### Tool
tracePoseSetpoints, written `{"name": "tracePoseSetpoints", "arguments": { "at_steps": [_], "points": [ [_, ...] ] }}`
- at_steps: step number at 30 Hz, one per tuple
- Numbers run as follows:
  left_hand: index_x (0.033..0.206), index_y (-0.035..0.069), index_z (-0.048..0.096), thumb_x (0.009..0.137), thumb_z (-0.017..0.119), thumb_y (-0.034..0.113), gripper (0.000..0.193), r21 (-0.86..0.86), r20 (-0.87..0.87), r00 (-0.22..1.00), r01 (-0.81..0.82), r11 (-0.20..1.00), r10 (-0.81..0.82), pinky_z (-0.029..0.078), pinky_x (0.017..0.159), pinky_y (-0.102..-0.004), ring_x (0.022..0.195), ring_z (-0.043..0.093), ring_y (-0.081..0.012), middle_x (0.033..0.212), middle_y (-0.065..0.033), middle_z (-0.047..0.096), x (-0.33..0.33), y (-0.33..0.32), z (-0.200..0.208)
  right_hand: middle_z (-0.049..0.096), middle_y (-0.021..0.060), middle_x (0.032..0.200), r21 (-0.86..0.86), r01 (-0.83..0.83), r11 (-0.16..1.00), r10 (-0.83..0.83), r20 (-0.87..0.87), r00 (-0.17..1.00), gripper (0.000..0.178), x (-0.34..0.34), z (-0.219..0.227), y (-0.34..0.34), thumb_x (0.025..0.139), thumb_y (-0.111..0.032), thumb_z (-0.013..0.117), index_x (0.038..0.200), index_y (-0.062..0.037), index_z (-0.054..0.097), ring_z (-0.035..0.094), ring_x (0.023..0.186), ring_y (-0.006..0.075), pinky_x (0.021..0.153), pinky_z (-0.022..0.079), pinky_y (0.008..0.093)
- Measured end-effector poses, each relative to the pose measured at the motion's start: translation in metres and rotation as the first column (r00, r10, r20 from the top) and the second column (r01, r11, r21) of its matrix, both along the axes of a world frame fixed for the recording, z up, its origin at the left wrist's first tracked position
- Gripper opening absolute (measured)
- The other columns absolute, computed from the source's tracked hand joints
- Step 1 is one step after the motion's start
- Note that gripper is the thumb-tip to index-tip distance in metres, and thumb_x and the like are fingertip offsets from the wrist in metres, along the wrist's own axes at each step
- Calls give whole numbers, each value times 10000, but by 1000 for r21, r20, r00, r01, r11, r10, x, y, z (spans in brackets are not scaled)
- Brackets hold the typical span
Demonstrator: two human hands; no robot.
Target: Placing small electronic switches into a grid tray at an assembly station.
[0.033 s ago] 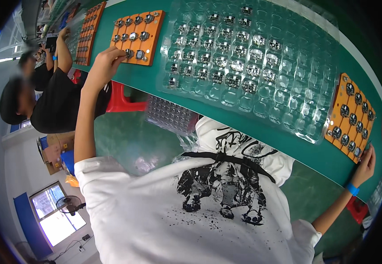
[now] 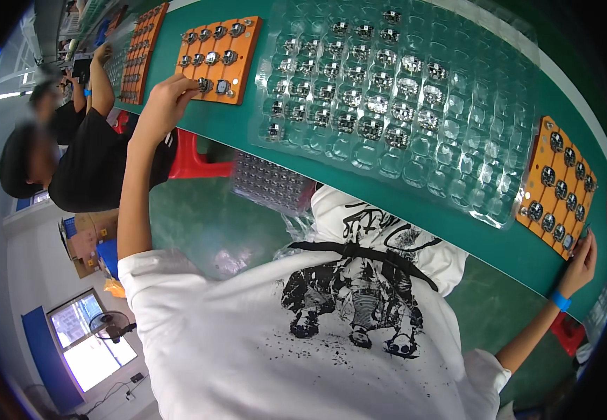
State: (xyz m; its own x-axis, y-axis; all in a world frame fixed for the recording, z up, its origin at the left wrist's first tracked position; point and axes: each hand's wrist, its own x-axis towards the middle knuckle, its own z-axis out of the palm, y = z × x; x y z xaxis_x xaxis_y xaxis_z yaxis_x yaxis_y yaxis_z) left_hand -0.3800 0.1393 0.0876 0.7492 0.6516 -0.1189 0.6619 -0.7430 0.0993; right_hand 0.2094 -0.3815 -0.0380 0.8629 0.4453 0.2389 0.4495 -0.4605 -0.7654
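A: Head view, far left first: what sits at the left hand [image 2: 167, 98]?

B: A flat orange fixture board [image 2: 218, 50], rectangular, matte, studded with rows of small round metal parts. The left hand is curled at its near edge, fingertips pinched on one shiny round metal part [image 2: 205, 85] in the bottom row.

A: And further along the green tabletop [image 2: 457, 224]?

B: A wide clear plastic blister tray [image 2: 394, 98], glossy and thin, pressed into a grid of rounded pockets. Many of the upper pockets hold small dark-and-silver components; the nearer rows look unfilled. Below the table edge, another tray of round parts [image 2: 272, 183] rests by the person's lap.

A: The right end?

B: A second orange board [image 2: 556, 183], tilted by the lens, with dark round parts seated in its holes. The right hand [image 2: 577, 264], a blue wristband behind it, rests against the board's near corner with fingers bent; I cannot tell whether it grips anything.
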Motion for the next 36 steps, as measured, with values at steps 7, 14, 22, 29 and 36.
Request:
{"name": "tracePoseSetpoints", "arguments": {
  "at_steps": [7, 14, 22, 29, 36],
  "points": [
    [905, -15, 605, 814, 611, 13, 96, 105, 74, 997, 22, 994, -30, 478, 652, -375, 734, 599, -325, 836, -136, 582, 12, -14, 10, 585, -6, 826, -35, 18, 999, -16, 39, 999, 279, -3, 1, 1, 973, -211, 524, 1147, -32, 647, 494, 685, 40, 571, 401, 205],
    [878, -2, 596, 804, 576, -5, 77, 165, -24, 988, 157, 974, -155, 484, 662, -409, 765, 597, -331, 850, -122, 571, 23, -34, -9, 620, 7, 865, -92, -53, 994, 60, 76, 995, 287, 10, -6, -14, 977, -206, 516, 1187, -48, 631, 516, 703, 34, 574, 408, 199],
    [908, -9, 609, 776, 550, -34, 146, 143, -66, 973, 230, 963, -222, 478, 679, -403, 778, 600, -320, 852, -119, 578, 24, -27, -9, 635, 13, 924, -62, -49, 997, 54, 72, 996, 286, 11, -12, -5, 977, -187, 515, 1184, -20, 622, 537, 747, 35, 613, 426, 182],
    [858, -19, 580, 807, 604, 41, 82, -31, 78, 990, 123, 992, -120, 458, 682, -406, 773, 579, -365, 799, -173, 571, 36, -31, -15, 647, 38, 1007, -156, 33, 987, -14, 123, 992, 283, -3, 25, -14, 969, -198, 527, 1157, -14, 632, 584, 815, 79, 677, 489, 221],
    [873, -67, 540, 887, 541, 48, 116, -25, 16, 999, -52, 998, 52, 419, 592, -339, 647, 528, -296, 768, -170, 502, 16, -13, -19, 637, 106, 833, -355, -306, 883, 401, 235, 885, 116, -91, 81, 53, 834, 51, 603, 942, 27, 641, 609, 708, 173, 595, 461, 256]
  ]
}}
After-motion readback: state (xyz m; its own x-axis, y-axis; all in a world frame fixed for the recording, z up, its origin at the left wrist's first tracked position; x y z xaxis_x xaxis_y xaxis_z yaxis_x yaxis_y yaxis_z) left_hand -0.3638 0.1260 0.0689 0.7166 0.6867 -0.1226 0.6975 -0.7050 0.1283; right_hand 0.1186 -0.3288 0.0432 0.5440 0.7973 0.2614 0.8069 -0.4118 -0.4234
